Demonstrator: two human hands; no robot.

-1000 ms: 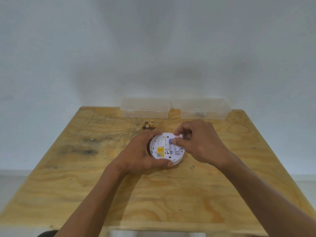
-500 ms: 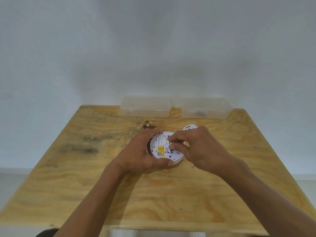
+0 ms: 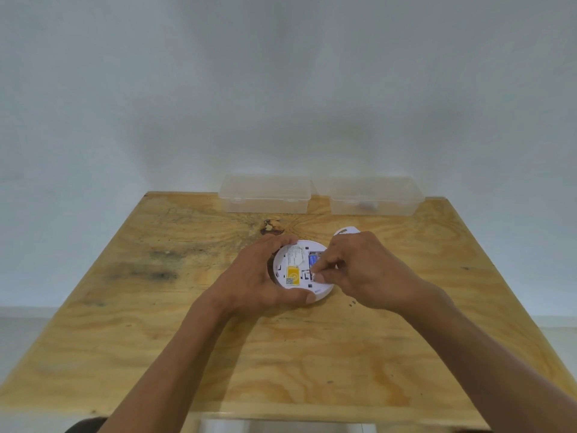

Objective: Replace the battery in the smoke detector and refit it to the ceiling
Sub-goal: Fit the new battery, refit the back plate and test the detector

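- Detector (image 3: 296, 270) lies back-up on the wooden surface (image 3: 218, 354), near its middle, yellow label facing the camera; the left hand (image 3: 259, 276) wraps its left rim, thumb on the near edge, fingers over the far edge, closed on the body to steady it
- Battery (image 3: 312, 260) shows as a small blue patch in the compartment on the right half of the back, directly under the right hand's fingertips (image 3: 317, 270); its long axis cannot be told, too little shows
- Right hand (image 3: 362, 270) is the nearer one to the compartment; fingers curled and pinched together, tips touching the battery area; whether it grips the cell or only presses it I cannot tell
- White round piece (image 3: 346, 230), probably the mounting plate, lies just behind the right hand; two clear boxes (image 3: 265, 195) stand at the far edge
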